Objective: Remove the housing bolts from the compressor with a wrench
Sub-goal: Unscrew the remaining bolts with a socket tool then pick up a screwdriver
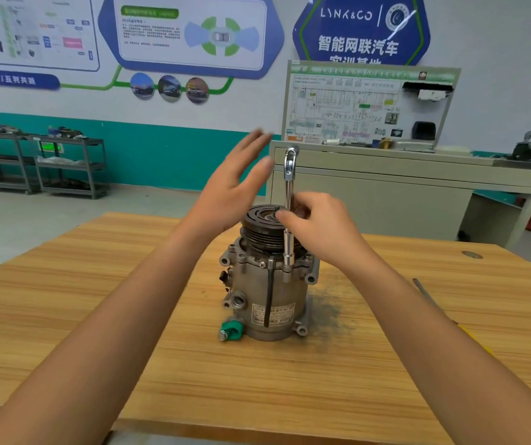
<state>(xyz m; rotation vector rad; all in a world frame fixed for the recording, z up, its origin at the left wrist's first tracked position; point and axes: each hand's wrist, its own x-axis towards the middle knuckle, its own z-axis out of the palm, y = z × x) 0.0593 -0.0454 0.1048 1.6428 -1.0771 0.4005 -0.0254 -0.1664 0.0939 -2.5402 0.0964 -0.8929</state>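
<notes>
Head view: the compressor (270, 297) stands upright near the middle of the wooden worktop (97, 300), with its grooved pulley (259, 223) on top. A wrench (289, 165) stands upright on the near edge of the housing, and its socket (288, 260) sits on the flange just below the pulley. The right hand (318, 226) pinches the wrench shaft beside the pulley. The left hand (232, 191) is raised left of the wrench head, blurred, its fingers (254, 142) straight and holding nothing.

Grey compressor (270, 293), green plug (232, 329), woodgrain table (97, 316)
</notes>
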